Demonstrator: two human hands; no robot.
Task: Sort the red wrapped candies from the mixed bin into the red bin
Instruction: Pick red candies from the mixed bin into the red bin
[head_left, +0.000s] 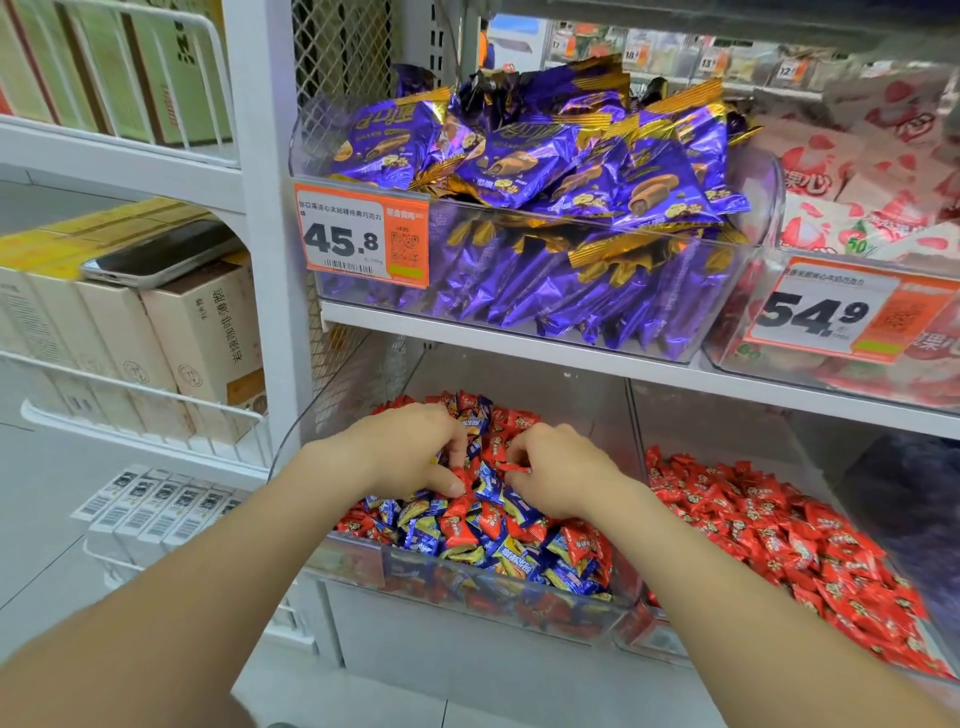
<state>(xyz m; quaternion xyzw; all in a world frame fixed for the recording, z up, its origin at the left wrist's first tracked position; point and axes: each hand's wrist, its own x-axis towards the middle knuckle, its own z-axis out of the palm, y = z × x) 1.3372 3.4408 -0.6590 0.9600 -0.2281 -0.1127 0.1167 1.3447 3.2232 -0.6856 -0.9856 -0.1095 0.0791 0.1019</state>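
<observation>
While both hands dig into the clear, round-cornered plastic mixed bin (363, 545), crinkly foil pillows in red, blue and yellow lie heaped inside it. The left hand (415, 452) pinches a red wrapped candy (461, 479) between thumb and curled fingers. Its long axis seems to run away from the person, though fingers hide much of it. The right hand (553, 475) pinches another red piece (517, 466), lying crosswise. Just right of the mixed bin, the red bin (717, 431) holds only red wrappers. Above the mixed bin, glossy purple packets (519, 171) fill a clear tub behind an orange price tag (361, 234). Left of it, a phone (156, 254) lies flat on cardboard boxes (208, 343).
</observation>
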